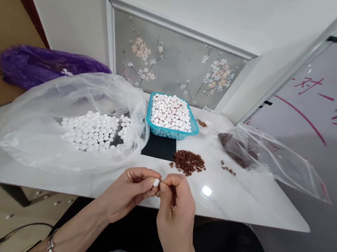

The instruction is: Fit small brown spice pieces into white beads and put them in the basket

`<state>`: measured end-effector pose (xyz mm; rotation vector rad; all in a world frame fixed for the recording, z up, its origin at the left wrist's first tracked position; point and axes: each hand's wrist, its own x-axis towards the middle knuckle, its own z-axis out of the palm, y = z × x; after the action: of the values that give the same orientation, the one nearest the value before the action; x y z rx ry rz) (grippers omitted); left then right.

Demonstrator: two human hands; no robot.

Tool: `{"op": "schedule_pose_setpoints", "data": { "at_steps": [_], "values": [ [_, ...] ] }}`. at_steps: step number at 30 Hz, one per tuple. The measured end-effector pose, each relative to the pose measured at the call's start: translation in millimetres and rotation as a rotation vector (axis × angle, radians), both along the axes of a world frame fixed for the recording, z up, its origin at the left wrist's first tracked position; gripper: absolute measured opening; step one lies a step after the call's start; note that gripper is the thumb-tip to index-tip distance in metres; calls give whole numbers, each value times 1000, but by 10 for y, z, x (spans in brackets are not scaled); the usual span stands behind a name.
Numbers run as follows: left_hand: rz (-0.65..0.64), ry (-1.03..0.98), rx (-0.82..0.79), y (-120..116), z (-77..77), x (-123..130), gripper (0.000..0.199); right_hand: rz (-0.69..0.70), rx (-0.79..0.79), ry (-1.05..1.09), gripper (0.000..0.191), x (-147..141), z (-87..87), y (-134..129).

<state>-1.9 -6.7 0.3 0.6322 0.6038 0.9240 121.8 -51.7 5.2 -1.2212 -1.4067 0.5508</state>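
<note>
Ball held in a fingertip pinch above the table

The ball is small, white and round, and it sits between the two hands, above the front part of the table. The left hand has its thumb and a finger clamped on it from one side. The right hand has thumb and forefinger drawn in close at the other side; whether they touch the ball or nip something tiny cannot be told, since the fingertips cover the spot.

It should handle as a very light thing, perhaps foam or plastic (the look of the surface alone does not settle which). Something so smooth and round would tend to roll or skid out of a hard squeeze, so a gentle hold with the pads, at opposite sides across its middle, seems best. If it is foam, a nail could dent it.

More white balls lie in the bag to the left, and others fill the basket at the back. The brown pile lies just beyond the right hand; its pieces look dry and brittle, probably best lifted singly.
</note>
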Motion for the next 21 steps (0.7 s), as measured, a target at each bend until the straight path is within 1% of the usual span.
{"op": "schedule_pose_setpoints", "data": {
  "at_steps": [3, 7, 10, 13, 16, 18, 21],
  "values": [
    [-5, 9, 8, -2, -13, 0, 13, -2, -14, 14, 12, 2, 5, -5],
    [-28, 2, 52, 3, -1, -6, 10, 26, -114, 53, 12, 27, 32, -4],
    [-48, -5, 49, 7, 6, -13, 10, 58, -177, 147, 6, 49, 63, 12],
    [-66, -24, 49, 13, 1, -9, 14, 151, -203, 278, 5, 70, 84, 34],
    [-72, -66, 101, 23, 6, 3, 15, 255, -191, 358, 6, 104, 91, 39],
    [-76, -85, 133, 29, 20, 4, 17, 302, -174, 342, 11, 141, 96, 30],
    [-108, -55, 138, 30, 40, -14, 25, 362, -163, 248, 21, 209, 113, 20]
  ]
}}
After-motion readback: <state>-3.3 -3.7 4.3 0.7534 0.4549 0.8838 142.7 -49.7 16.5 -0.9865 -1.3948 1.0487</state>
